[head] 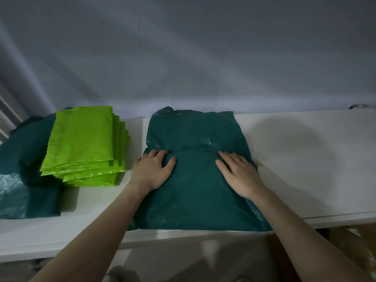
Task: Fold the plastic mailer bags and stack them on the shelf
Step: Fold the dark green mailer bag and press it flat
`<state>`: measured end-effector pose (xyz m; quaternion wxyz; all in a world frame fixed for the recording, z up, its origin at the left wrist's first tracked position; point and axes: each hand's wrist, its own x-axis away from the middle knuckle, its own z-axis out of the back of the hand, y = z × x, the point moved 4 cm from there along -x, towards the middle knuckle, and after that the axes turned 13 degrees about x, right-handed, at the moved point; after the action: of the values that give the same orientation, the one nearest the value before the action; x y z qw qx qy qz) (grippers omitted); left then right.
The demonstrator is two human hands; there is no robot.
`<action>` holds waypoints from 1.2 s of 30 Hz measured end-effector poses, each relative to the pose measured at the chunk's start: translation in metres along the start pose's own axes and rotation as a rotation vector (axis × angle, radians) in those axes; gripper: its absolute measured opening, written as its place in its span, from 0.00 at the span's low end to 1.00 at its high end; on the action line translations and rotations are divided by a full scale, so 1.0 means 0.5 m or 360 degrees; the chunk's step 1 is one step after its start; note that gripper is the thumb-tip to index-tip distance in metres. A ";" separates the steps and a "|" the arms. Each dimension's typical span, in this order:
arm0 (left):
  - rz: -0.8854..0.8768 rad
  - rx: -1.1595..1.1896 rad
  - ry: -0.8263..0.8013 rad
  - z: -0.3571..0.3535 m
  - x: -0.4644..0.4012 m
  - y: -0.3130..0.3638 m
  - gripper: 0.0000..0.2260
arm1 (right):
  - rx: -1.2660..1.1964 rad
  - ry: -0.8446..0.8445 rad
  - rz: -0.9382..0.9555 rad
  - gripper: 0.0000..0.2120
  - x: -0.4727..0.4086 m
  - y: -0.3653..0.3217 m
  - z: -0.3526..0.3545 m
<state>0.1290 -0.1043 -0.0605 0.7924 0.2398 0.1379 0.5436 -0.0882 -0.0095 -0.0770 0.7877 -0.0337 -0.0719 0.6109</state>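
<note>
A dark teal mailer bag (195, 135), folded into a thick rectangle, lies on the white shelf (305, 159) in the middle of the view. My left hand (152, 171) rests on its left side, with its fingers slightly bent over a crease. Flat on the bag's right side lies my right hand (238, 171), fingers straight. To the left stands a stack of several bright green folded mailer bags (85, 147).
More dark teal bags (26, 169) lie under and beside the green stack at the far left. A grey wall (183, 58) rises right behind the shelf. The shelf's front edge (335, 218) runs just below the teal bag. Brown items show below at the right.
</note>
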 end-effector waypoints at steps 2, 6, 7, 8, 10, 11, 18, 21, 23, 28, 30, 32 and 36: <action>0.0004 -0.0163 -0.0028 0.011 0.000 0.010 0.23 | 0.0061 0.0042 -0.0036 0.25 0.000 -0.004 0.016; -0.0064 -0.0348 0.0070 0.034 0.003 0.028 0.22 | 0.0267 0.0185 -0.0054 0.24 -0.001 -0.015 0.041; -0.0076 -0.0382 0.0098 0.037 0.005 0.032 0.22 | 0.0317 0.0249 -0.0060 0.24 -0.002 -0.015 0.047; -0.0072 -0.0411 0.0116 0.039 0.007 0.036 0.23 | 0.0342 0.0312 -0.0063 0.25 -0.003 -0.015 0.052; -0.0037 -0.0447 0.0157 0.043 0.008 0.037 0.23 | 0.0347 0.0409 -0.0055 0.25 -0.001 -0.015 0.060; -0.0022 -0.0461 0.0179 0.045 0.007 0.036 0.22 | 0.0351 0.0440 -0.0049 0.24 0.001 -0.015 0.061; -0.0202 -0.0252 0.0341 0.044 -0.027 0.045 0.17 | 0.0279 0.0473 0.0034 0.16 -0.023 -0.021 0.070; -0.0327 -0.0140 0.0242 0.014 -0.072 0.064 0.21 | 0.0270 0.0385 0.0194 0.22 -0.071 -0.041 0.071; -0.0348 -0.0132 0.0181 -0.005 -0.103 0.075 0.24 | 0.0285 0.0324 0.0254 0.24 -0.107 -0.058 0.067; -0.0281 -0.0191 0.0015 -0.041 -0.188 0.072 0.26 | 0.0302 0.0204 0.0261 0.26 -0.199 -0.093 0.049; -0.0241 -0.0174 0.0016 -0.046 -0.217 0.068 0.26 | 0.0280 0.0198 0.0246 0.26 -0.236 -0.105 0.044; -0.0221 -0.0176 0.0016 -0.057 -0.239 0.062 0.26 | 0.0275 0.0193 0.0232 0.26 -0.271 -0.114 0.037; -0.0187 -0.0197 -0.0043 -0.088 -0.247 0.044 0.26 | 0.0222 0.0056 0.0194 0.26 -0.303 -0.121 0.001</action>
<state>0.0446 -0.2024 -0.0911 0.8381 0.1892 0.1071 0.5003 -0.0672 -0.1711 -0.0790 0.7507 0.0062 -0.0132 0.6605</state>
